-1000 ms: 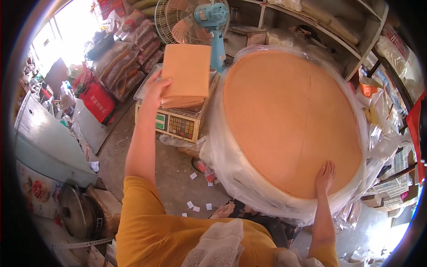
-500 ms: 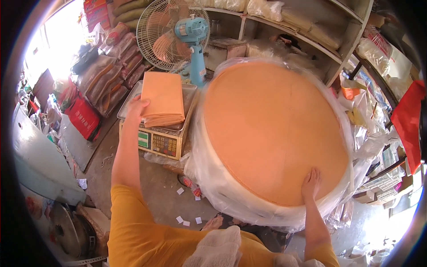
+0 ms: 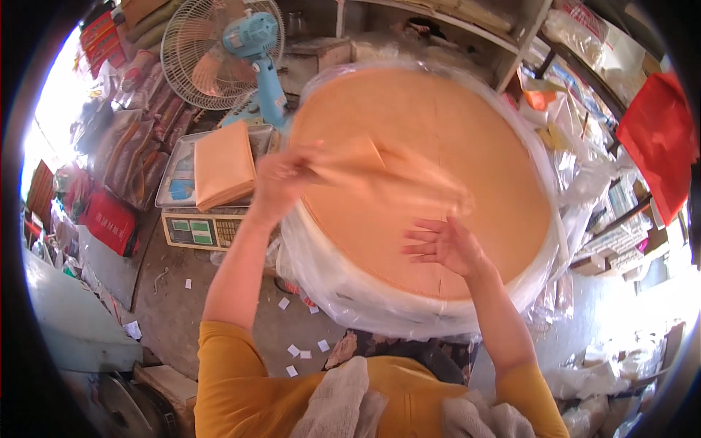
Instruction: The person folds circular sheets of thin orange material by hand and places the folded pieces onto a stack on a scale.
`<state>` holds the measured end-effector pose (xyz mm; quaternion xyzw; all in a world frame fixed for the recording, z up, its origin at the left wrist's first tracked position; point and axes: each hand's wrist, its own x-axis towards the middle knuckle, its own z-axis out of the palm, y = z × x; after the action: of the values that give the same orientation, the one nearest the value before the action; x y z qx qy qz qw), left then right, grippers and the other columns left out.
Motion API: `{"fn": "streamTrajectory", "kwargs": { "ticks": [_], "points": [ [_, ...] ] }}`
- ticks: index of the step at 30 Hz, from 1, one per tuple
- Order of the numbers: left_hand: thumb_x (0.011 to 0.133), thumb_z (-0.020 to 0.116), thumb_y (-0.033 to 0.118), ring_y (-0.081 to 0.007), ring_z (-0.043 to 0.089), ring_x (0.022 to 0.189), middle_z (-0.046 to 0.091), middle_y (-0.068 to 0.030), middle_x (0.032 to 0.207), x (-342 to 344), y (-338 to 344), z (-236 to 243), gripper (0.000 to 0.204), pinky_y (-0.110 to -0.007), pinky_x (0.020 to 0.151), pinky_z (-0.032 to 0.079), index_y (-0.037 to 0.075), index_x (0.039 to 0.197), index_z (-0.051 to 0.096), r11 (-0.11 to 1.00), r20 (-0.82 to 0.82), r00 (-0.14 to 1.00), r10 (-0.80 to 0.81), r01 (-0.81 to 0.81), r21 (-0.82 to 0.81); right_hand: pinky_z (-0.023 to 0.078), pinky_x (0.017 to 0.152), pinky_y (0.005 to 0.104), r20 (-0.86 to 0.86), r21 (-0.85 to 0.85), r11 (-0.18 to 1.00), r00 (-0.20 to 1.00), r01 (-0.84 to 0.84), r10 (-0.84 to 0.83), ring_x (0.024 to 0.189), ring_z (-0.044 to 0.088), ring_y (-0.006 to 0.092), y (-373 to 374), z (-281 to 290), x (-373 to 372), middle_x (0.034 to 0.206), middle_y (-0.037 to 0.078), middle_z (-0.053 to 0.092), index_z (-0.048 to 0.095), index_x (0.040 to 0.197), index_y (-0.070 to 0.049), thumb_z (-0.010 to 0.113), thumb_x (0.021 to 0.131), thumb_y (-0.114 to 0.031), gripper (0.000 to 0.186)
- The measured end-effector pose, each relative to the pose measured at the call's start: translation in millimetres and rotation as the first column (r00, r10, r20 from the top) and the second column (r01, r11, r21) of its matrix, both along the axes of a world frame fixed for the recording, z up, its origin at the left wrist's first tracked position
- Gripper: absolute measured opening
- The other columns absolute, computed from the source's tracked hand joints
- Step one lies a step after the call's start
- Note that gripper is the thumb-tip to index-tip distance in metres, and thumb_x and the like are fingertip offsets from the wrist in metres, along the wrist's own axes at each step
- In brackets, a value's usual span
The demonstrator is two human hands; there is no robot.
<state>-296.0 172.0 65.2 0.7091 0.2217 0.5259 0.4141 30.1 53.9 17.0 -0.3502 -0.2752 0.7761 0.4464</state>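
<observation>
My left hand (image 3: 287, 177) is closed on a folded orange sheet (image 3: 387, 179), motion-blurred as it stretches rightward above a large round orange stack (image 3: 350, 241) wrapped in clear plastic (image 3: 307, 285). My right hand (image 3: 443, 247) is open, fingers spread, over the stack's right half, just below the sheet's far end. Left of the round stack, a smaller pile of folded orange sheets (image 3: 223, 164) lies on the metal tray of a digital scale (image 3: 197, 230).
A blue fan (image 3: 249, 36) stands behind the scale, beside wooden shelves (image 3: 515, 40). Packed bags (image 3: 131, 160) line the left wall. Red material (image 3: 656, 146) and plastic bags crowd the right side. Small white paper bits (image 3: 323, 345) lie on the floor.
My left hand has lifted a sheet from the scale's pile and carried it rightward over the round stack. My right hand has risen and moved leftward, fingers now spread. The view has shifted.
</observation>
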Motion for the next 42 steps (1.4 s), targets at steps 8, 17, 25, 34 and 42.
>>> {"fn": "streamTrajectory", "kwargs": {
  "ticks": [8,17,25,34,42],
  "points": [
    [0.076,0.058,-0.011,-0.0169,0.047,0.126,0.039,-0.0064,0.145,31.2,-44.9,-54.9,0.077,-0.032,0.108,0.031,0.005,0.146,0.029,0.809,0.396,0.909,0.134,0.130,-0.573,0.052,0.089,0.0354,0.060,0.209,0.948,0.965,0.239,-0.256,0.102,0.061,0.0219,14.8,11.0,-39.1,0.114,0.012,0.060,0.045,0.129,0.001,0.065,0.084,-0.012,0.051],
    [0.073,0.060,-0.012,-0.0167,0.053,0.118,0.045,-0.0090,0.140,-34.1,-51.6,-50.0,0.083,-0.029,0.095,0.048,0.002,0.146,0.025,0.872,0.309,0.912,0.271,-0.096,-0.480,0.053,0.087,0.0340,0.360,0.296,0.946,0.902,0.132,-0.238,0.101,0.063,0.0247,22.2,18.8,-77.9,0.124,0.018,0.055,0.032,0.140,0.002,0.058,0.092,-0.012,0.057],
    [0.077,0.058,-0.011,-0.0175,0.058,0.109,0.059,-0.0071,0.121,-214.2,48.8,-66.5,0.065,-0.030,0.092,0.047,0.004,0.138,0.042,0.714,0.101,0.838,0.536,-0.387,-0.583,0.054,0.082,0.0349,0.444,0.130,0.963,0.855,0.236,-0.269,0.090,0.066,0.0250,-39.4,-27.5,11.2,0.119,0.018,0.058,0.033,0.140,0.002,0.052,0.095,-0.010,0.051],
    [0.074,0.061,-0.009,-0.0208,0.060,0.104,0.061,-0.0092,0.115,-221.2,74.6,-83.8,0.058,-0.032,0.091,0.047,0.002,0.130,0.049,0.740,0.054,0.895,0.443,-0.331,-0.586,0.055,0.079,0.0344,0.478,0.095,0.877,0.751,0.472,-0.456,0.089,0.065,0.0233,-124.2,-48.7,77.8,0.113,0.017,0.060,0.041,0.134,0.002,0.051,0.092,-0.005,0.044],
    [0.081,0.065,0.005,-0.0242,0.062,0.104,0.063,-0.0106,0.114,-296.3,106.5,-103.0,0.047,-0.037,0.089,0.049,0.004,0.126,0.052,0.659,-0.168,0.907,0.386,-0.399,-0.638,0.054,0.077,0.0297,0.696,0.343,0.878,0.538,0.334,-0.476,0.085,0.066,0.0182,-139.4,-61.8,105.0,0.105,0.013,0.065,0.054,0.124,0.000,0.056,0.095,-0.016,0.033]
  ]
}}
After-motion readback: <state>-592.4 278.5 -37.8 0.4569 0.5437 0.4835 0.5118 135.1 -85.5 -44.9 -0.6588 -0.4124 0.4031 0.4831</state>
